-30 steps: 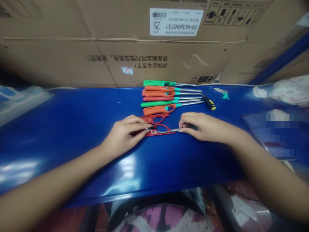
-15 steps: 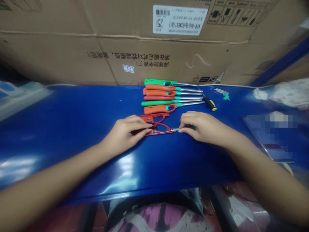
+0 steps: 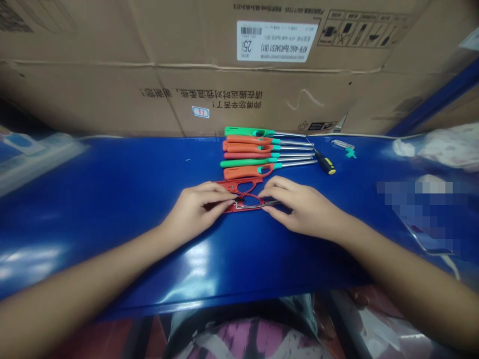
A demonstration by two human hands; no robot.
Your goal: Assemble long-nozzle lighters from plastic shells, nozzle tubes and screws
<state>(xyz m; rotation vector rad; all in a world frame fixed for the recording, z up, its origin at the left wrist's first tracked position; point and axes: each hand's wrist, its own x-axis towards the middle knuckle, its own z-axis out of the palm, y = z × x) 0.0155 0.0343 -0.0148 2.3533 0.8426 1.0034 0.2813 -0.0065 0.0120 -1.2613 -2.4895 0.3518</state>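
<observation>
The red lighter shell (image 3: 245, 205) lies flat on the blue table (image 3: 112, 199), its left end pinched by the left hand (image 3: 190, 212) and its right end by the right hand (image 3: 301, 208), with a second shell (image 3: 239, 185), finished lighters (image 3: 258, 152), a screwdriver (image 3: 325, 163) and cardboard boxes (image 3: 112, 75) beyond.

the left hand (image 3: 192, 212) reaches in from the lower left, the right hand (image 3: 301, 209) from the lower right. both lie palm down mid-frame, fingertips pinched, nearly meeting.

Glossy blue table (image 3: 112, 199); cardboard boxes (image 3: 112, 75) stacked behind; glare.
</observation>
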